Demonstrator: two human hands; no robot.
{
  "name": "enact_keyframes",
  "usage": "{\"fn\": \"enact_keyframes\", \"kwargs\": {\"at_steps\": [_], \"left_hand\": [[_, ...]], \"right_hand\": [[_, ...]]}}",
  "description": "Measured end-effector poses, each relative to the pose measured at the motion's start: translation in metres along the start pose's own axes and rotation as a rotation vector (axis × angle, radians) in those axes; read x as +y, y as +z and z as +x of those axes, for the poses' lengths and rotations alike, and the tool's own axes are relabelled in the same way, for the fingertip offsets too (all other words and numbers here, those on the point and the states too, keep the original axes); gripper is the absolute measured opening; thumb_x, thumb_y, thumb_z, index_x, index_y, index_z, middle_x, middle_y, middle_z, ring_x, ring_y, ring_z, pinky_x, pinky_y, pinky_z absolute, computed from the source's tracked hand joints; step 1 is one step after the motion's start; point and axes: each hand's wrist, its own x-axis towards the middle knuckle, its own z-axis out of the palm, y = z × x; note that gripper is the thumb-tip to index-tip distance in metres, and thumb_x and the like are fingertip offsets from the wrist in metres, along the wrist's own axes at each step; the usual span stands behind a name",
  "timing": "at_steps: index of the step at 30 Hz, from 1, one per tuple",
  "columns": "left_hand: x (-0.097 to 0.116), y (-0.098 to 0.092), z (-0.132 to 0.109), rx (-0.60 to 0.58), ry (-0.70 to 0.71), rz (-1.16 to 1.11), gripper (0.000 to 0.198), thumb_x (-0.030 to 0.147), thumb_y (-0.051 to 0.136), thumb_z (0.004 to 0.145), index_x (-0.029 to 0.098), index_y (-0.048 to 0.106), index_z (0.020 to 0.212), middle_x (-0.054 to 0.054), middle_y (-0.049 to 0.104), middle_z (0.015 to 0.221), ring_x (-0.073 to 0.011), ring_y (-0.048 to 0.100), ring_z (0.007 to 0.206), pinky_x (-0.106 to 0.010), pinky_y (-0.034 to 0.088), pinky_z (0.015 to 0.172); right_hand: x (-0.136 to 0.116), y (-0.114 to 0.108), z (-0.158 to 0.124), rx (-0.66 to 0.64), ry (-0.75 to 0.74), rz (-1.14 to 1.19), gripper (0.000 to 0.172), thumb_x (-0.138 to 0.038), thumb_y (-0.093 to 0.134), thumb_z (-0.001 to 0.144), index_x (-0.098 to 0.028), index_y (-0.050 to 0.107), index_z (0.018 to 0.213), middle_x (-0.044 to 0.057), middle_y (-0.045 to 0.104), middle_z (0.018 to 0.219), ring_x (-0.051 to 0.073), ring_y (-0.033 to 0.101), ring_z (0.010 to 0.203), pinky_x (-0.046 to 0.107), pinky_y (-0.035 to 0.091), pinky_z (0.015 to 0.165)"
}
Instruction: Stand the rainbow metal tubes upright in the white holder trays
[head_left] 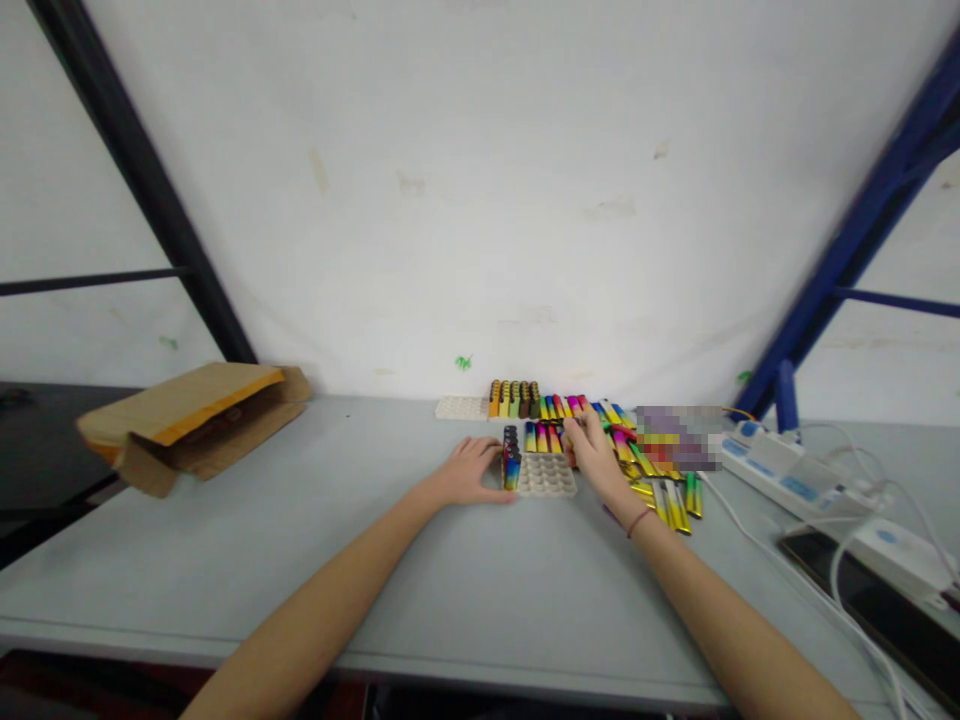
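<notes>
A white tray with round holes (547,478) lies on the grey table, with several rainbow-coloured lighters (511,462) standing in its left and back rows. My left hand (471,472) rests on the table against the tray's left side, fingers curled beside the standing lighters. Over the tray's back right corner my right hand (594,452) is closed in a pinch on a colourful lighter. A loose heap of rainbow and gold lighters (651,470) lies just right of that hand.
A second white tray (460,407) with a row of lighters (514,398) stands by the wall. A torn cardboard box (191,420) lies at the left. White power strips (780,470), cables and a dark phone (877,600) fill the right side. The table edge (450,668) runs near me.
</notes>
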Motion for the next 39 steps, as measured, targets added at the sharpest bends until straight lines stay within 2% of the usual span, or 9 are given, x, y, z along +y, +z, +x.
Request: {"fn": "enact_keyframes", "kwargs": {"at_steps": [5, 8, 14, 22, 29, 32, 36, 38, 39], "left_hand": [[0.002, 0.000, 0.000, -0.018, -0.018, -0.007, 0.081, 0.069, 0.066, 0.072, 0.015, 0.049, 0.131, -0.016, 0.050, 0.134, -0.0348, 0.044, 0.125, -0.050, 0.027, 0.110], [0.002, 0.000, 0.000, -0.029, -0.031, -0.004, 0.083, 0.069, 0.065, 0.072, 0.016, 0.047, 0.133, -0.016, 0.049, 0.136, -0.0352, 0.043, 0.127, -0.052, 0.024, 0.111], [0.003, -0.001, 0.000, -0.030, -0.029, -0.007, 0.081, 0.067, 0.066, 0.073, 0.016, 0.047, 0.133, -0.017, 0.048, 0.137, -0.0344, 0.042, 0.128, -0.051, 0.024, 0.111], [0.001, 0.000, 0.000, -0.003, 0.003, -0.022, 0.078, 0.068, 0.065, 0.073, 0.017, 0.050, 0.130, -0.016, 0.051, 0.134, -0.0349, 0.045, 0.125, -0.049, 0.028, 0.109], [0.001, 0.002, 0.000, -0.004, -0.017, -0.027, 0.079, 0.069, 0.065, 0.072, 0.017, 0.049, 0.129, -0.016, 0.050, 0.135, -0.0355, 0.044, 0.126, -0.053, 0.023, 0.111], [0.002, 0.002, 0.000, -0.013, -0.027, -0.014, 0.079, 0.067, 0.067, 0.071, 0.016, 0.049, 0.130, -0.017, 0.049, 0.136, -0.0356, 0.044, 0.126, -0.054, 0.022, 0.111], [0.002, 0.001, 0.000, -0.010, -0.020, -0.014, 0.079, 0.069, 0.064, 0.072, 0.016, 0.050, 0.128, -0.018, 0.050, 0.134, -0.0367, 0.045, 0.126, -0.055, 0.023, 0.110], [0.002, 0.001, 0.000, -0.007, -0.015, -0.017, 0.079, 0.070, 0.063, 0.072, 0.016, 0.050, 0.128, -0.018, 0.050, 0.134, -0.0369, 0.045, 0.126, -0.055, 0.023, 0.111], [0.001, 0.002, 0.000, -0.006, -0.015, -0.018, 0.079, 0.070, 0.063, 0.072, 0.016, 0.050, 0.128, -0.017, 0.050, 0.134, -0.0367, 0.044, 0.126, -0.054, 0.023, 0.111]], "right_hand": [[-0.005, 0.004, -0.002, -0.144, -0.126, -0.086, 0.029, -0.047, 0.051, 0.088, -0.020, 0.054, 0.080, 0.002, 0.060, 0.078, 0.016, 0.056, 0.073, 0.027, 0.045, 0.066], [-0.004, 0.007, -0.003, -0.183, -0.140, -0.074, 0.027, -0.043, 0.054, 0.087, -0.018, 0.062, 0.090, 0.005, 0.066, 0.089, 0.018, 0.060, 0.079, 0.029, 0.048, 0.072], [0.006, 0.014, -0.005, -0.165, -0.184, -0.089, 0.026, -0.036, 0.053, 0.088, -0.018, 0.064, 0.104, 0.008, 0.069, 0.105, 0.019, 0.065, 0.092, 0.033, 0.050, 0.084], [0.007, 0.021, -0.008, -0.098, -0.300, -0.338, 0.028, -0.029, 0.048, 0.092, -0.021, 0.067, 0.109, 0.010, 0.070, 0.109, 0.023, 0.066, 0.099, 0.041, 0.050, 0.091], [0.010, 0.025, -0.008, -0.122, -0.376, -0.467, 0.032, -0.027, 0.043, 0.095, -0.020, 0.065, 0.117, 0.010, 0.070, 0.109, 0.022, 0.065, 0.097, 0.036, 0.051, 0.087], [0.010, 0.027, -0.007, -0.197, -0.396, -0.633, 0.043, -0.016, 0.039, 0.092, -0.019, 0.056, 0.131, 0.012, 0.068, 0.110, 0.023, 0.063, 0.098, 0.036, 0.051, 0.086], [0.008, 0.027, -0.005, -0.272, -0.438, -0.802, 0.069, 0.000, 0.041, 0.078, -0.019, 0.041, 0.145, 0.013, 0.063, 0.120, 0.025, 0.057, 0.108, 0.039, 0.046, 0.092], [0.007, 0.021, -0.003, -0.266, -0.457, -0.815, 0.073, 0.000, 0.041, 0.076, -0.019, 0.037, 0.147, 0.013, 0.060, 0.124, 0.025, 0.055, 0.111, 0.039, 0.044, 0.095], [0.005, 0.016, -0.001, -0.239, -0.447, -0.822, 0.070, -0.001, 0.041, 0.078, -0.018, 0.039, 0.145, 0.013, 0.060, 0.124, 0.025, 0.055, 0.110, 0.039, 0.044, 0.094]]}}
